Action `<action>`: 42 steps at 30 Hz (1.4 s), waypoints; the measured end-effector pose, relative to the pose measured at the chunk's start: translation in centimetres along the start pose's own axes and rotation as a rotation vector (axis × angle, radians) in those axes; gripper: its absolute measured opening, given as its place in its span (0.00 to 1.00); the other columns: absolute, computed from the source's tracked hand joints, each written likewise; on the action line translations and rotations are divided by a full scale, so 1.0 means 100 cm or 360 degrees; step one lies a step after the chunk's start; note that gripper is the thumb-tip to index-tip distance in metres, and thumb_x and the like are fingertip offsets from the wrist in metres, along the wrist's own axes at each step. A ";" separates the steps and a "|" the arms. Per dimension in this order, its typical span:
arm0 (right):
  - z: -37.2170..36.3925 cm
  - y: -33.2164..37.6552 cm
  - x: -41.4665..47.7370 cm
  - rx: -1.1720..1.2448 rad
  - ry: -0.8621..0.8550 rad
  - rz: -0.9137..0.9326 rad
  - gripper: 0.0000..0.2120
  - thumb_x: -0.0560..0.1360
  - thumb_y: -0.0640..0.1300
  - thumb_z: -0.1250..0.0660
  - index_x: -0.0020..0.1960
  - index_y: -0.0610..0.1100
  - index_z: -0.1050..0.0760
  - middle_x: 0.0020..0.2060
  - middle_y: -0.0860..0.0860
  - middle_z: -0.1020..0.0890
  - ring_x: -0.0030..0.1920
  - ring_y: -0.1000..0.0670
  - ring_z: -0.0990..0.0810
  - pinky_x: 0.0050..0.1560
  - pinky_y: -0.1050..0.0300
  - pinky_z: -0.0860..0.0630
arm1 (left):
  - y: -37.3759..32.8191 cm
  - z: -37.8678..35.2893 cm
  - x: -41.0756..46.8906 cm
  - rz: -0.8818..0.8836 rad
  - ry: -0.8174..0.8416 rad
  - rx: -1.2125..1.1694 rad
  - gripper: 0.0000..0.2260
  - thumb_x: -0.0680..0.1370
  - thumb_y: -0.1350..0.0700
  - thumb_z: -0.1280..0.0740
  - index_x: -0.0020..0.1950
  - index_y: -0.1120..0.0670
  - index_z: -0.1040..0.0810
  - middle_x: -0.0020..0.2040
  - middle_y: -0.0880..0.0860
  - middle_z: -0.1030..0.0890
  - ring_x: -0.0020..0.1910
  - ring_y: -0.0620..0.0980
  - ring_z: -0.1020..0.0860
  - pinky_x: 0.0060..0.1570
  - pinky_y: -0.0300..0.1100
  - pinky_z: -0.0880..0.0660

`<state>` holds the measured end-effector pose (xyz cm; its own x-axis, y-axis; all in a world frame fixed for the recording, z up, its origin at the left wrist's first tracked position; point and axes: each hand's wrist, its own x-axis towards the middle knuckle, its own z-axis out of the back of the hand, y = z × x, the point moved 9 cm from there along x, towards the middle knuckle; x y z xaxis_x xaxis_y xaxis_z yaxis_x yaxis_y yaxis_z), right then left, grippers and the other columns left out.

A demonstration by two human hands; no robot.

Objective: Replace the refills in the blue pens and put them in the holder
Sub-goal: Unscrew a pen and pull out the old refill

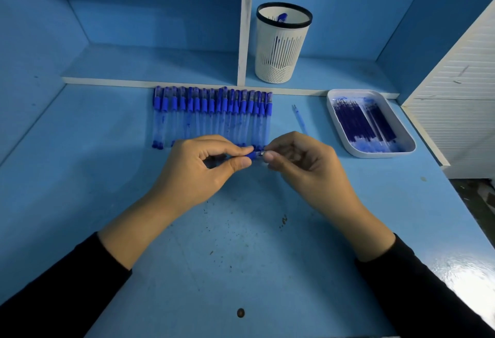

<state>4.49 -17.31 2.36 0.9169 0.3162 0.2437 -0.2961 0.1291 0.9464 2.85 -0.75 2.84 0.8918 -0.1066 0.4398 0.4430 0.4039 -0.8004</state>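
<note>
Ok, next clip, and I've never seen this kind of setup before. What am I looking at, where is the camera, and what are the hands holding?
There is no machine here. A person works with bare hands, and the single picture comes from a camera worn on their head, looking forward and down. The left hand and right hand together pinch one clear plastic pen with a blue grip above the blue desk. Behind them lies a row of similar blue pens. To the right sits a white rectangular tray of dark blue refills, with what looks like one thin loose refill beside it. On the shelf stands a white slotted pen holder with a black rim, with one blue pen inside.
</note>
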 end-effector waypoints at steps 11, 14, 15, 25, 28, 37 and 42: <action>-0.005 -0.003 0.001 0.0106 0.0110 -0.0105 0.05 0.73 0.36 0.29 0.48 0.38 0.21 0.38 0.50 0.18 0.38 0.54 0.21 0.42 0.64 0.25 | -0.004 0.000 0.000 -0.0041 -0.0001 0.0010 0.08 0.72 0.54 0.26 0.51 0.50 0.15 0.43 0.46 0.16 0.41 0.47 0.19 0.41 0.35 0.24; -0.003 -0.005 0.000 0.0264 0.0079 -0.0167 0.10 0.70 0.40 0.28 0.49 0.38 0.22 0.40 0.49 0.18 0.41 0.53 0.20 0.45 0.63 0.24 | -0.005 0.000 0.001 -0.0064 0.0003 0.0048 0.09 0.72 0.54 0.26 0.51 0.53 0.15 0.43 0.46 0.16 0.40 0.46 0.19 0.40 0.34 0.25; -0.003 -0.005 0.001 0.0226 0.0061 -0.0164 0.10 0.70 0.42 0.28 0.48 0.38 0.22 0.39 0.50 0.18 0.40 0.54 0.20 0.44 0.62 0.24 | -0.004 -0.001 0.001 -0.0061 0.0005 0.0054 0.09 0.72 0.54 0.26 0.51 0.53 0.15 0.43 0.47 0.16 0.40 0.47 0.19 0.40 0.35 0.25; 0.005 -0.009 0.002 0.0452 -0.0043 -0.0210 0.06 0.71 0.30 0.30 0.46 0.38 0.20 0.38 0.50 0.15 0.41 0.54 0.18 0.48 0.64 0.22 | 0.000 0.004 0.003 -0.0044 -0.0042 0.0041 0.08 0.72 0.53 0.26 0.50 0.51 0.15 0.42 0.46 0.16 0.37 0.47 0.21 0.39 0.33 0.27; 0.008 -0.008 0.002 0.0462 -0.0094 -0.0204 0.05 0.71 0.30 0.29 0.45 0.38 0.20 0.38 0.49 0.16 0.40 0.53 0.19 0.49 0.62 0.22 | 0.001 0.004 0.003 -0.0032 -0.0041 0.0030 0.08 0.72 0.52 0.26 0.50 0.49 0.15 0.42 0.46 0.16 0.37 0.48 0.21 0.39 0.34 0.26; 0.027 -0.017 0.002 0.0010 -0.0128 -0.0293 0.03 0.72 0.34 0.27 0.43 0.39 0.20 0.34 0.51 0.18 0.35 0.56 0.21 0.38 0.67 0.27 | 0.007 0.011 0.004 0.0046 -0.0099 -0.0007 0.08 0.71 0.52 0.27 0.50 0.48 0.16 0.44 0.47 0.15 0.37 0.48 0.21 0.40 0.33 0.25; 0.013 -0.016 0.000 -0.0586 0.0055 -0.0184 0.05 0.71 0.34 0.28 0.41 0.44 0.19 0.35 0.50 0.18 0.34 0.56 0.23 0.40 0.67 0.26 | 0.011 0.006 0.003 0.0046 -0.0076 0.0039 0.09 0.71 0.53 0.26 0.50 0.50 0.15 0.40 0.42 0.16 0.34 0.46 0.23 0.38 0.33 0.26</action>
<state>5.34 -18.78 1.10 0.9421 0.3106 0.1266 -0.2735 0.4927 0.8261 3.50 0.16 2.32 0.8985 -0.0515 0.4360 0.4143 0.4286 -0.8029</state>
